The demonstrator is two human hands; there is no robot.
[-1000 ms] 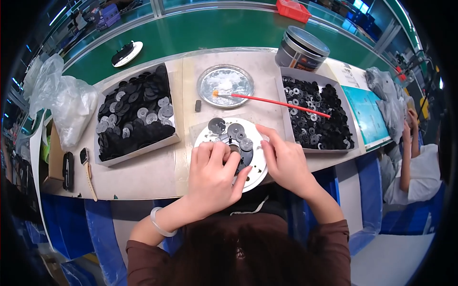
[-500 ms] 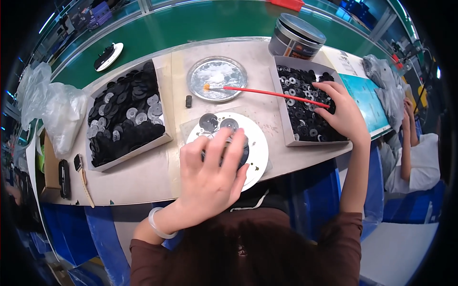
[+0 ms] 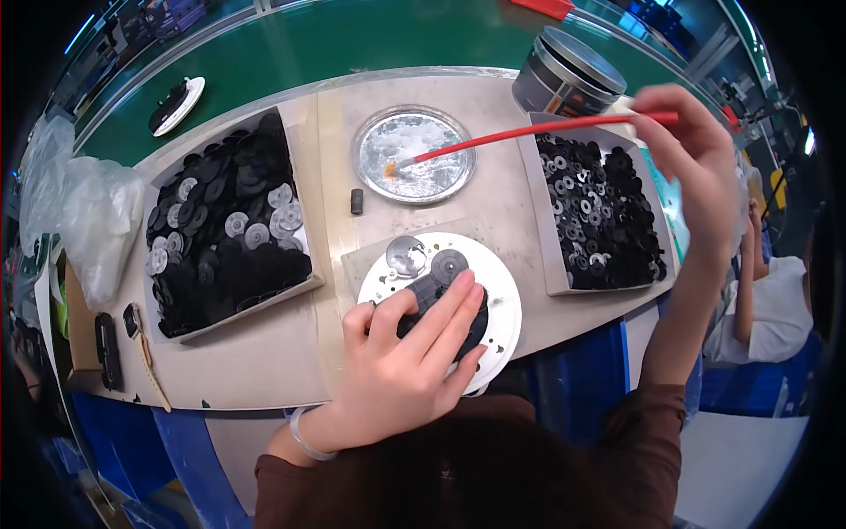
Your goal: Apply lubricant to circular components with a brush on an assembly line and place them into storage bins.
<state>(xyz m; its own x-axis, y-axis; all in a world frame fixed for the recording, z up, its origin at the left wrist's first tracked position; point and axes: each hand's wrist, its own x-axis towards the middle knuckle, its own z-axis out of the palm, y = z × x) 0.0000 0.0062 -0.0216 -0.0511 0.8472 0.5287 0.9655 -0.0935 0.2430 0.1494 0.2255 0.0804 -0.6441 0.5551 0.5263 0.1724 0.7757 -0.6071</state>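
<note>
My right hand [image 3: 696, 167] is raised above the far right of the box of small gears, its fingers closed on the handle of a thin red brush [image 3: 529, 130]. The brush's yellowish bristles touch the round clear dish [image 3: 370, 181], which is smeared with white grease. My left hand [image 3: 410, 357] lies over a black plastic assembly [image 3: 423, 295] on a white round plate [image 3: 504, 304], fingers and thumb around it. Part of the assembly is hidden under that hand. Beside the fingers sit a dark grey gear [image 3: 449, 265] and a shiny silvery disc [image 3: 406, 257].
A box of black and grey discs [image 3: 233, 194] stands left, a box of small gears [image 3: 604, 216] right. Behind that is a grey tin [image 3: 568, 70]. A short black cylinder [image 3: 357, 202], a wristwatch [image 3: 141, 339] and plastic bags [image 3: 101, 229] lie around. Another person [image 3: 762, 300] sits at right.
My right hand has lifted up and away from the box of small gears, raising the brush's handle end. The fingers of my left hand have straightened and pressed closer over the black assembly.
</note>
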